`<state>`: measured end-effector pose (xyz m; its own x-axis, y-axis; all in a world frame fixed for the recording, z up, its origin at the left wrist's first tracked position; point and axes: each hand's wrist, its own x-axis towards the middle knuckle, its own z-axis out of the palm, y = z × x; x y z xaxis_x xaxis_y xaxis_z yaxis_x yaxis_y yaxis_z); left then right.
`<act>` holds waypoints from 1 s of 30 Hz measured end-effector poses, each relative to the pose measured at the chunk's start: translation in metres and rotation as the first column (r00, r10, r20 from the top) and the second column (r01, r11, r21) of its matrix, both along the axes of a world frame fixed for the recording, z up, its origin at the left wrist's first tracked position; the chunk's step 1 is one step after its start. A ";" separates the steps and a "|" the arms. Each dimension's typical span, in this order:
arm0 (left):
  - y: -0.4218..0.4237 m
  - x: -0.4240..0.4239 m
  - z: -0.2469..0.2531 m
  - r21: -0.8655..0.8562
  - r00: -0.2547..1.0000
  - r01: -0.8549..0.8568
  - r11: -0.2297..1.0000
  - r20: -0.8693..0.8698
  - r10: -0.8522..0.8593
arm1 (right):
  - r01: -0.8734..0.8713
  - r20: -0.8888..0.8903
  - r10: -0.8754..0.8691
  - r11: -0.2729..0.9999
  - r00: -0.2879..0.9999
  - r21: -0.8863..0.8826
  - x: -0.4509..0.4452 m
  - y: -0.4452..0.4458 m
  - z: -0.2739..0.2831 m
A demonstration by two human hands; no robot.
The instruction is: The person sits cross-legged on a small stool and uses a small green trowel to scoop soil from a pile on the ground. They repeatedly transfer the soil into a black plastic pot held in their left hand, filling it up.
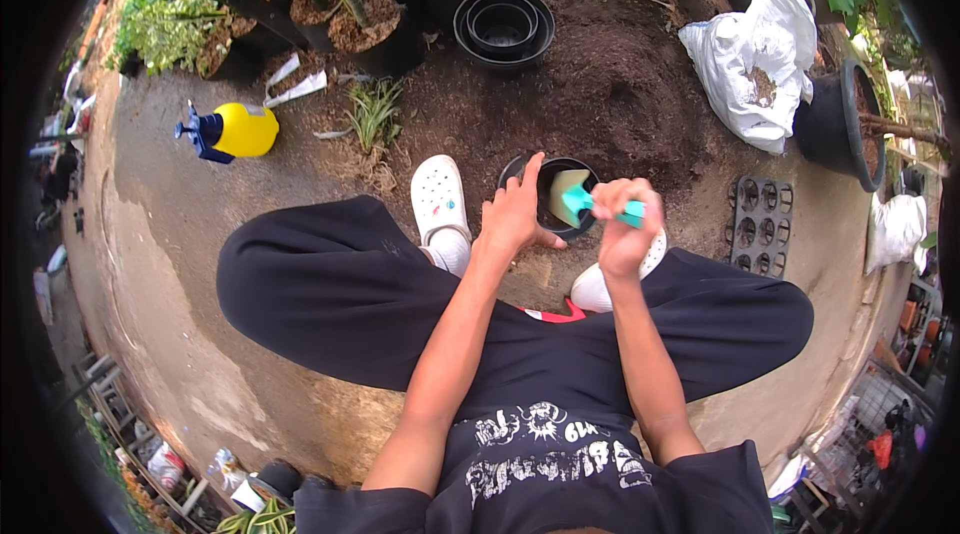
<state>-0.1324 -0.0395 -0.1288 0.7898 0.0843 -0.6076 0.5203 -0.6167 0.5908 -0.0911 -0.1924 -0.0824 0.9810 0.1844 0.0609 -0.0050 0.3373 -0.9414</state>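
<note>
Between my feet stands a small black plastic pot [589, 172]. My left hand [514, 211] spans its left side, fingers at the far rim and thumb at the near rim. My right hand [628, 223], slightly blurred, grips the green handle of a hand trowel [568, 193]. The trowel's pale blade is inside the pot's mouth, hiding part of the interior; how much soil the pot holds I cannot tell. Another dark curved edge [510, 169] shows just left of my left hand, partly covered by it. Dark loose soil [630, 99] lies heaped beyond the pot.
Nested black pots [459, 30] stand beyond, near potted snake plants [367, 28]. Leftward are a yellow spray bottle [247, 130] and an uprooted plant [375, 114]. To the right are a white sack [739, 69], a black cell tray [761, 226] and a large pot [829, 121].
</note>
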 end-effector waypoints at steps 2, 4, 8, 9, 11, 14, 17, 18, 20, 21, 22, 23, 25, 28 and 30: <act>-0.002 -0.002 0.002 0.031 1.000 0.007 0.999 0.002 -0.007 | -0.060 0.087 0.087 0.960 0.992 -0.275 -0.003 -0.014 0.001; 0.000 0.000 0.004 -0.001 1.000 -0.012 1.000 -0.029 0.012 | -0.050 0.124 0.144 0.827 0.982 -0.560 0.002 -0.018 0.037; 0.000 -0.001 0.009 -0.018 0.998 -0.019 1.000 -0.064 0.018 | -0.287 -0.175 0.258 0.505 0.950 -0.814 0.021 -0.047 0.086; -0.002 0.000 0.009 -0.024 0.998 -0.013 1.000 -0.060 0.011 | -0.429 -0.359 0.238 0.420 0.903 -0.800 0.027 -0.054 0.103; -0.003 0.001 0.006 -0.020 0.998 -0.011 1.000 -0.057 0.009 | -0.369 -0.278 0.419 0.154 0.864 -0.917 0.033 -0.062 0.114; -0.002 0.001 0.006 0.013 0.998 0.015 1.000 -0.057 -0.014 | -0.383 -0.336 0.594 -0.050 0.731 -0.922 0.040 -0.073 0.103; -0.004 0.003 0.008 0.024 0.997 0.021 1.000 -0.070 -0.019 | -0.263 -0.271 0.676 -0.118 0.685 -0.958 0.033 -0.068 0.091; -0.002 0.002 0.007 0.027 0.997 0.023 0.999 -0.068 -0.021 | -0.213 -0.250 0.711 -0.143 0.657 -0.966 0.035 -0.064 0.090; -0.001 0.001 0.007 0.031 0.998 0.017 0.999 -0.059 -0.016 | -0.190 -0.255 0.738 -0.173 0.625 -0.966 0.042 -0.057 0.099; -0.001 0.000 0.008 0.029 0.999 0.015 0.999 -0.047 -0.014 | -0.176 -0.257 0.749 -0.189 0.610 -0.966 0.046 -0.053 0.108; -0.001 0.001 0.009 0.029 0.998 0.016 0.999 -0.054 -0.014 | -0.155 -0.263 0.754 -0.212 0.602 -0.965 0.049 -0.048 0.115; -0.002 0.000 0.010 0.027 0.998 0.018 0.999 -0.060 -0.016 | -0.155 -0.263 0.764 -0.213 0.589 -0.965 0.049 -0.046 0.113; -0.001 0.001 0.012 0.036 0.998 0.023 0.999 -0.058 -0.021 | -0.145 -0.251 0.787 -0.205 0.563 -0.968 0.052 -0.045 0.110; -0.001 -0.002 0.011 0.030 1.000 0.007 1.000 -0.028 -0.006 | -0.122 -0.316 0.812 -0.296 0.491 -0.947 0.066 -0.050 0.106; 0.000 -0.003 0.011 0.009 1.000 -0.008 1.000 -0.022 0.008 | -0.090 -0.282 0.851 -0.270 0.444 -0.959 0.076 -0.046 0.114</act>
<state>-0.1356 -0.0393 -0.1178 0.7755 0.0962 -0.6240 0.5382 -0.6175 0.5737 -0.0147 -0.2379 0.0320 0.3643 0.8123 -0.4555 0.8067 -0.5196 -0.2813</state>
